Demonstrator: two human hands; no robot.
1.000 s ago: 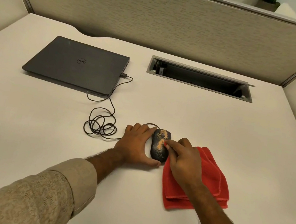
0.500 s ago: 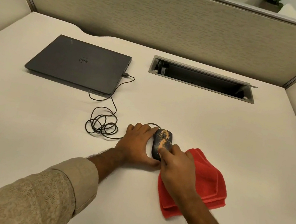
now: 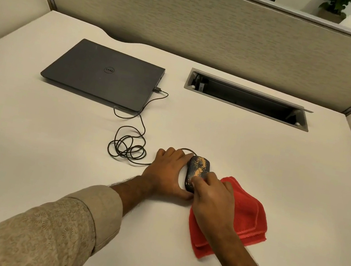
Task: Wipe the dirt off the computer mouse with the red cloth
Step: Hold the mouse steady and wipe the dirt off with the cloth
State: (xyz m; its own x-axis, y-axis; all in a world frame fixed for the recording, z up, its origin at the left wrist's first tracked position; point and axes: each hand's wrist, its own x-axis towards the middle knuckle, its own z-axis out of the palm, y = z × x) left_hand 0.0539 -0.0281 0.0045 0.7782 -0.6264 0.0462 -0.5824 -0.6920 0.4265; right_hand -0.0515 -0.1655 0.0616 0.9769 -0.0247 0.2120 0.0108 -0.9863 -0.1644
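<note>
A dark computer mouse (image 3: 198, 167), speckled with orange-brown dirt, lies on the white desk (image 3: 257, 159). My left hand (image 3: 167, 171) cups its left side and holds it steady. My right hand (image 3: 211, 199) rests on the folded red cloth (image 3: 246, 215), which lies just right of the mouse, and its fingertips press on the mouse's near right edge. Whether cloth sits under those fingertips I cannot tell. The near end of the mouse is hidden by my right hand.
The mouse's black cable (image 3: 127, 148) coils left of my left hand and runs to a closed dark laptop (image 3: 103, 73) at the back left. A recessed cable tray (image 3: 247, 98) opens at the back right. A fabric partition (image 3: 210, 23) borders the desk's far edge.
My right hand and the red cloth have slid a little toward me along the mouse's right side. My left hand stays on the mouse.
</note>
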